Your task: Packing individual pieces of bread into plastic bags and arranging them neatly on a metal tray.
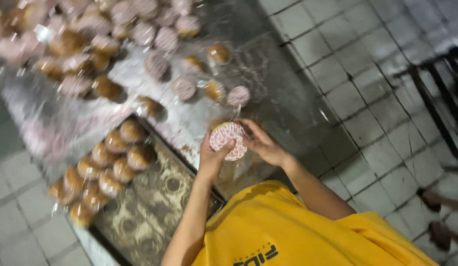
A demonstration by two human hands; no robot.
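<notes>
A bun in a pink-patterned paper cup [229,140] is gripped at frame centre by the left hand [212,155] and the right hand [261,144], closed around it. Wrapping seems in hand; sealing likely follows. Unwrapped buns [108,165] fill the tray [155,216] at lower left; wrapped ones [91,44] are heaped upper left.

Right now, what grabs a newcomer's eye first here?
Both hands, left and right, at centre, holding a bun in a pink-patterned wrapper. Above them, the table carries a spread of wrapped buns, blurred toward the top left. At lower left, a dark tray holds a cluster of bare brown buns, and the yellow shirt fills the bottom.
</notes>
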